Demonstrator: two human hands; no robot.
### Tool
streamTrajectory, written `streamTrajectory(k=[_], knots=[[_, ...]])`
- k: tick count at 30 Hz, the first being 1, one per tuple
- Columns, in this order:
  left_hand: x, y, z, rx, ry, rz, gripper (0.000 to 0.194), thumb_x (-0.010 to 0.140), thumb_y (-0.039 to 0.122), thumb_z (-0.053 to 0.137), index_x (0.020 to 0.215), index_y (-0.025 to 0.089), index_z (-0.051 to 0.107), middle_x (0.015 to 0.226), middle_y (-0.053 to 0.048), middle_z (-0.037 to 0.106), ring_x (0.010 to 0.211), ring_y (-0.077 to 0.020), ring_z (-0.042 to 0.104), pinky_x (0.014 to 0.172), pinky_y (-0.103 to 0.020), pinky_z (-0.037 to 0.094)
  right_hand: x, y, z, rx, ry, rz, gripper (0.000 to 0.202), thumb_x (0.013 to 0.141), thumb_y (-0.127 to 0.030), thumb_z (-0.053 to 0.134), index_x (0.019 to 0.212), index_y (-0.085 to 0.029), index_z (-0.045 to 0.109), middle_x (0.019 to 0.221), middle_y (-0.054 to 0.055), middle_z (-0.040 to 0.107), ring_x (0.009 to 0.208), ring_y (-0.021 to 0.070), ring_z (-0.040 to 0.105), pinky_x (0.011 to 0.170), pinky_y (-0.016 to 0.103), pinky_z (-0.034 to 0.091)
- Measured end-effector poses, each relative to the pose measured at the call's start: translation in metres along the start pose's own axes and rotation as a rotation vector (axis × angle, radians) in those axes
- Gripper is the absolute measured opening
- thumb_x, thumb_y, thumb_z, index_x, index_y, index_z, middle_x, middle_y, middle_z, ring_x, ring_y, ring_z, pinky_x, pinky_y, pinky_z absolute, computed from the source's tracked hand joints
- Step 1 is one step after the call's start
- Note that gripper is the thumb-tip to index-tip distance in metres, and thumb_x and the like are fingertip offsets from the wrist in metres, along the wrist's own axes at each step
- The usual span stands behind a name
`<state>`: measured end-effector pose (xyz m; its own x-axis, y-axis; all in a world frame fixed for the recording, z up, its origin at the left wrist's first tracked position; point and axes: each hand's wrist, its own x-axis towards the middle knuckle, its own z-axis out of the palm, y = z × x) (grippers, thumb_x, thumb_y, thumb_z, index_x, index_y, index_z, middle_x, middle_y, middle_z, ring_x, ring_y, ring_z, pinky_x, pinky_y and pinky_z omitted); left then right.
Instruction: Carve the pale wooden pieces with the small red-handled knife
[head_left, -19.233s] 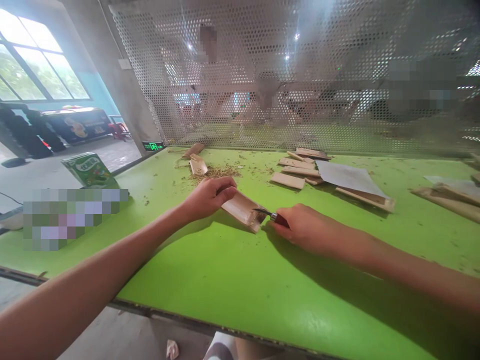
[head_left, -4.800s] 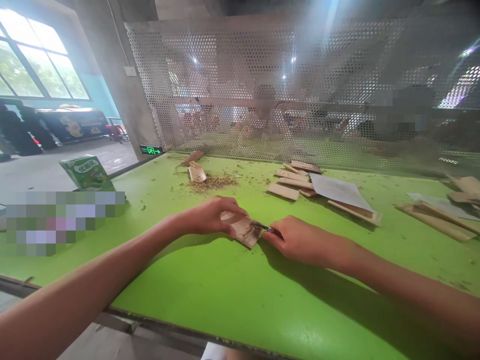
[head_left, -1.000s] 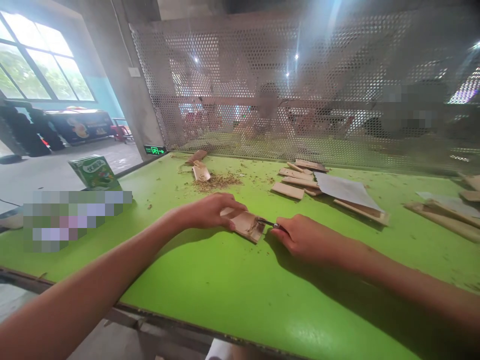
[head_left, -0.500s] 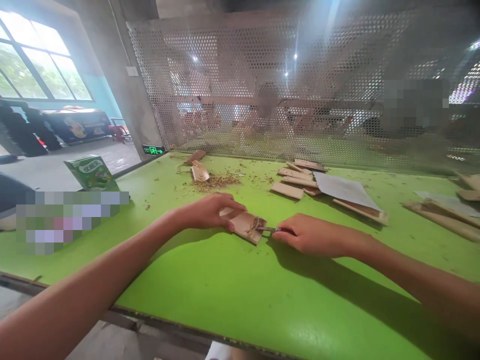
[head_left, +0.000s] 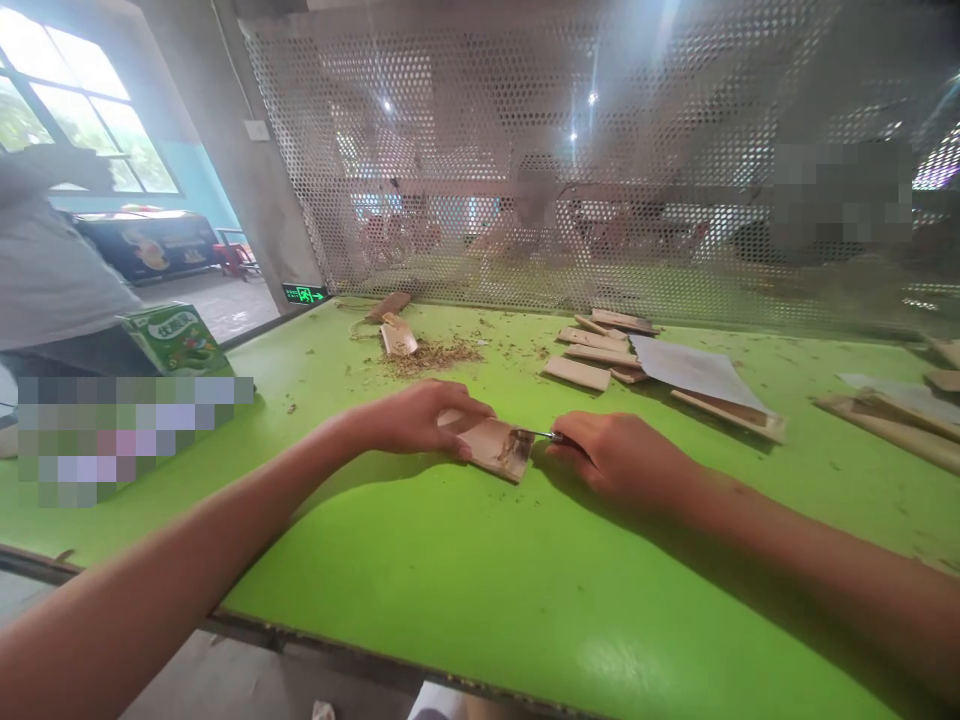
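Note:
A short piece of split bamboo (head_left: 489, 440) lies tilted on the green table, its right end dark and roughly scraped. My left hand (head_left: 420, 418) grips its left end, thumb in front and fingers over the back. In my right hand (head_left: 611, 452) is a carving knife (head_left: 541, 435) with a thin metal blade and a dark handle mostly hidden by the fingers. Its tip touches the scraped end of the bamboo. Small shavings dot the table around that end.
Behind my left hand lie a shavings pile (head_left: 439, 356) and another bamboo piece (head_left: 397, 335). Several bamboo strips (head_left: 577, 373) and a white paper sheet (head_left: 697, 372) are at back right. A green carton (head_left: 180, 338) stands left. A perforated metal screen (head_left: 480, 190) borders the far edge.
My right hand and the knife have shifted slightly, the blade now higher on the scraped end. Loose fibres there have lessened. A person in a white top has appeared at far left.

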<state>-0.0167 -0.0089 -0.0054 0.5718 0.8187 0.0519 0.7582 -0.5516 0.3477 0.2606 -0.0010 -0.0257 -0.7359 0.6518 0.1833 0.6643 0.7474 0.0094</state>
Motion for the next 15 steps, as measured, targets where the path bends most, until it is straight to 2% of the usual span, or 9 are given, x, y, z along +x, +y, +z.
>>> streamTrajectory(k=[8, 15], knots=[[0.000, -0.002, 0.001, 0.001, -0.017, 0.018, 0.054, 0.079, 0.047, 0.066, 0.127, 0.023, 0.059, 0.119, -0.005, 0.062, 0.106, -0.0212, 0.055, 0.091, -0.033, 0.039, 0.003, -0.013, -0.004, -0.086, -0.104, 0.083, 0.037, 0.098, -0.041, 0.033, 0.083, -0.018, 0.058, 0.070, 0.005, 0.064, 0.052, 0.0125, 0.046, 0.051, 0.029, 0.018], [0.001, -0.004, 0.001, 0.009, 0.007, 0.045, 0.054, 0.078, 0.049, 0.066, 0.125, 0.023, 0.061, 0.116, -0.005, 0.063, 0.103, -0.0204, 0.057, 0.088, -0.030, 0.040, 0.007, -0.012, -0.012, -0.007, -0.166, 0.030, 0.037, 0.097, -0.040, 0.034, 0.081, -0.018, 0.059, 0.067, 0.006, 0.062, 0.052, 0.0129, 0.046, 0.050, 0.028, 0.021]])
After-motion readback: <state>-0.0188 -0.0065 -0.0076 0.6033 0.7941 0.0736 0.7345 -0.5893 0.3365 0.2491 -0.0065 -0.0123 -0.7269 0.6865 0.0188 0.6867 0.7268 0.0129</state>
